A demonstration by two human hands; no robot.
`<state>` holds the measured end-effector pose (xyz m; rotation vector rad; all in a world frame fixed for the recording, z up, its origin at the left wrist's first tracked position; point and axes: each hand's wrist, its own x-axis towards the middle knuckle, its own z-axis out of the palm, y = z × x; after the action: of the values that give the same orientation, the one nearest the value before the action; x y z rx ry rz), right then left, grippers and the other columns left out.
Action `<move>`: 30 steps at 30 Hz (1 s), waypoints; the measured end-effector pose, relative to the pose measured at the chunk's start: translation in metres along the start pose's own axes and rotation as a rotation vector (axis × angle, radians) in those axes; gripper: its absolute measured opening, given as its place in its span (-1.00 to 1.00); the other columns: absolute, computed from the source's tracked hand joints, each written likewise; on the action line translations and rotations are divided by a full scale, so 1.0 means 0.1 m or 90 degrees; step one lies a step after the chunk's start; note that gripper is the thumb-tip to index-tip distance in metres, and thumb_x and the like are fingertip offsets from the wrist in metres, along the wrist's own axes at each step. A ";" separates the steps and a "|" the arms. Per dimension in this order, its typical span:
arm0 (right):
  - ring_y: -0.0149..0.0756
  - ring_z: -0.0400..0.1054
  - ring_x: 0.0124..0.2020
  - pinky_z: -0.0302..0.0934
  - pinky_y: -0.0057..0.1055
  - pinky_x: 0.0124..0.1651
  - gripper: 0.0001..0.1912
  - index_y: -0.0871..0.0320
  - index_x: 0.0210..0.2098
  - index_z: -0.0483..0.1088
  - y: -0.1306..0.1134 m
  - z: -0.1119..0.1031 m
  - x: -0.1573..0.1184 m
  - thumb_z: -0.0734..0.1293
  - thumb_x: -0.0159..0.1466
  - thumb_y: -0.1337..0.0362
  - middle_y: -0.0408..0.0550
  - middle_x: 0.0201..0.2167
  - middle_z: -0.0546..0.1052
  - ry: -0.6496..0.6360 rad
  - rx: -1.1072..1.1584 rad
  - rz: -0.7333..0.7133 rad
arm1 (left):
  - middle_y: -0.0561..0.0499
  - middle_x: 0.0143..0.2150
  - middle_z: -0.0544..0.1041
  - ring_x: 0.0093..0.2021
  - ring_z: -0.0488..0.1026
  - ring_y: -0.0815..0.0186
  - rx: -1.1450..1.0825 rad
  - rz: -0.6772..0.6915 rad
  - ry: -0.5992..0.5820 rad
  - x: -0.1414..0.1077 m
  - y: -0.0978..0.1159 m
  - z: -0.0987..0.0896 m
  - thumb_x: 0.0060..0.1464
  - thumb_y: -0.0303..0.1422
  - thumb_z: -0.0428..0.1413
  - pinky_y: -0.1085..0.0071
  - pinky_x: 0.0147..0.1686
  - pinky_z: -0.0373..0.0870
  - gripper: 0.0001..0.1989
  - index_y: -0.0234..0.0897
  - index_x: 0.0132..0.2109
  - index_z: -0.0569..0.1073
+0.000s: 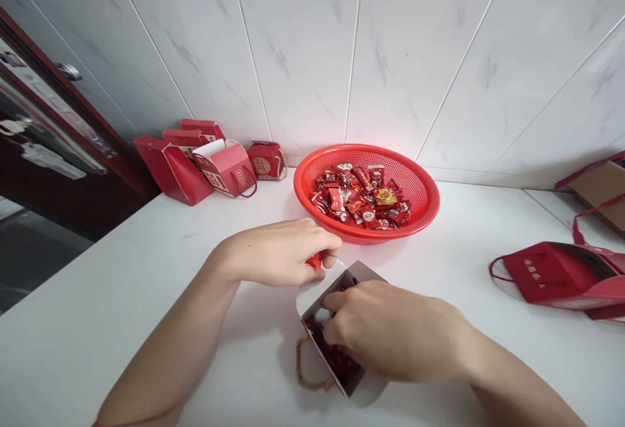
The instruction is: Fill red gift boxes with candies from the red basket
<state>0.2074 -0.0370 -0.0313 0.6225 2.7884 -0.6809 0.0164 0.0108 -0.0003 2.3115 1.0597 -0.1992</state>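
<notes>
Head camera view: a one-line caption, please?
Left hand holds the top of an open red gift box, right hand at its opening, beside a red basket of wrapped sweets.

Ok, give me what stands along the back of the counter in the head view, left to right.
Open red gift boxes → small red gift box with rope handle → red mesh basket of wrapped sweets → tan-lined red box

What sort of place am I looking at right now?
Probably a home kitchen or similar utility room: white marble-look wall tiles rise behind a white countertop, and a dark wooden door stands at the left.
</notes>
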 end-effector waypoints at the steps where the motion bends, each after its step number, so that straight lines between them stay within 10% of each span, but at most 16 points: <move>1: -0.37 0.30 -0.48 0.03 -0.41 -0.42 -0.80 0.20 -0.40 0.54 -0.01 0.01 0.02 0.31 0.25 0.53 -0.04 -0.34 0.57 -0.024 0.013 -0.004 | 0.08 -0.38 0.46 -0.36 0.37 0.30 0.001 0.001 0.001 0.00 0.00 0.00 0.05 -0.55 0.08 0.40 -0.41 0.16 -0.84 -0.21 -0.38 0.29; 8: -0.32 0.39 -0.46 0.10 -0.43 -0.41 -0.85 0.14 -0.30 0.61 -0.03 0.12 0.19 0.35 0.29 0.38 -0.04 -0.33 0.60 -0.128 0.008 0.022 | 0.09 -0.39 0.45 -0.37 0.35 0.31 -0.001 0.017 -0.004 0.00 -0.01 0.01 0.06 -0.53 0.09 0.40 -0.40 0.17 -0.84 -0.21 -0.39 0.28; 21: -0.40 0.12 -0.59 -0.12 -0.37 -0.51 -0.72 0.26 -0.39 0.57 0.01 0.08 0.18 0.30 0.38 0.28 -0.02 -0.47 0.56 -0.002 -0.021 0.117 | 0.10 -0.40 0.47 -0.41 0.33 0.33 0.001 -0.001 -0.005 0.00 0.02 -0.02 0.06 -0.59 0.06 0.39 -0.43 0.13 -0.80 -0.21 -0.41 0.27; 30: -0.37 0.26 -0.46 -0.09 -0.38 -0.42 -0.79 0.23 -0.32 0.57 0.03 0.10 0.23 0.32 0.39 0.32 -0.04 -0.39 0.56 0.037 -0.038 -0.005 | 0.08 -0.40 0.49 -0.37 0.38 0.29 0.032 0.016 0.006 0.00 0.01 0.00 0.09 -0.55 0.07 0.38 -0.43 0.12 -0.83 -0.22 -0.40 0.29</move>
<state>0.1891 -0.0311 -0.0480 0.6303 2.8549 -0.5888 0.0171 0.0101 0.0004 2.3723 1.0404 -0.2067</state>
